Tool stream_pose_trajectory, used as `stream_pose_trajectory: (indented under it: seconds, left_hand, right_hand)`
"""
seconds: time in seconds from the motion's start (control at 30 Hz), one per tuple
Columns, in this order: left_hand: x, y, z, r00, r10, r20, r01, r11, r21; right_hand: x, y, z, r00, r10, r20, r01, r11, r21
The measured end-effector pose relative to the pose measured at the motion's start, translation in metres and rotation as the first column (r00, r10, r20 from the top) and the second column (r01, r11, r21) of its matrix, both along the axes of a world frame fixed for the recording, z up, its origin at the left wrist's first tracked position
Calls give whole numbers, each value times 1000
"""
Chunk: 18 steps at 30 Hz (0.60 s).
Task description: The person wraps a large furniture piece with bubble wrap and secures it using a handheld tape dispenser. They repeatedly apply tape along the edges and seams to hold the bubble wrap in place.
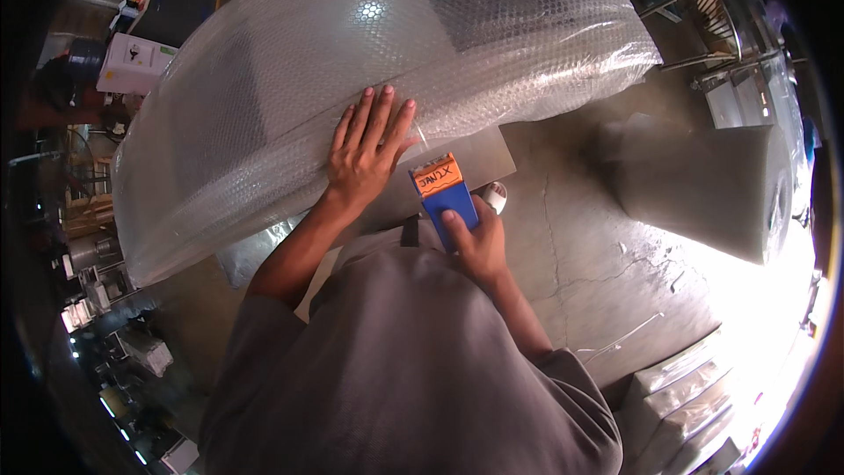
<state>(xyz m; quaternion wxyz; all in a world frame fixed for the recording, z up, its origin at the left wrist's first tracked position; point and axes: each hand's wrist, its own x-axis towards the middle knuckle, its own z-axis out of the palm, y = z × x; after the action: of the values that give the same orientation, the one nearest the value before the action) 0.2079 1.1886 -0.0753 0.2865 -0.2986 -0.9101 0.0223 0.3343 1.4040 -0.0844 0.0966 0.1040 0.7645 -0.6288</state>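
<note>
A large, long item wrapped in clear bubble wrap point(334, 44) spans the space in front of me, with darker panels showing through. My left hand point(365, 145) lies flat on its near edge, fingers stretched out. Just right of it, my right hand point(479, 242) grips a blue, flat, block-shaped tool point(447, 215), thumb on top. An orange band with handwriting covers the tool's far end, which sits close to the wrap's near edge. I cannot tell whether that end touches the wrap. Beneath the wrap, a flat pale sheet or board point(483, 161) sticks out.
A big roll of translucent wrapping material point(699, 185) lies on the cracked concrete floor point(571, 237) at right. Wrapped stacked packages point(677, 387) stand at lower right. A white box point(134, 63) is at far left. A metal-framed chair point(710, 7) stands at upper right.
</note>
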Motion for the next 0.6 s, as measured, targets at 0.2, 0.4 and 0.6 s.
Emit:
stream_pose_trajectory:
  seconds: [0.2, 0.4, 0.6]
  left_hand:
    - [40, -12, -12, 985, -163, 49, 153, 973, 171]
    - [63, -1, -49, 989, 0, 147, -38, 965, 259]
    - [57, 20, -61, 982, 189, 6, -186, 959, 212]
  right_hand:
    - [-5, 10, -3, 999, 37, 27, -37, 999, -19]
    - [-10, 17, 9, 998, 67, 17, -67, 998, 4]
    - [-20, 33, 14, 988, 152, -9, -151, 987, 47]
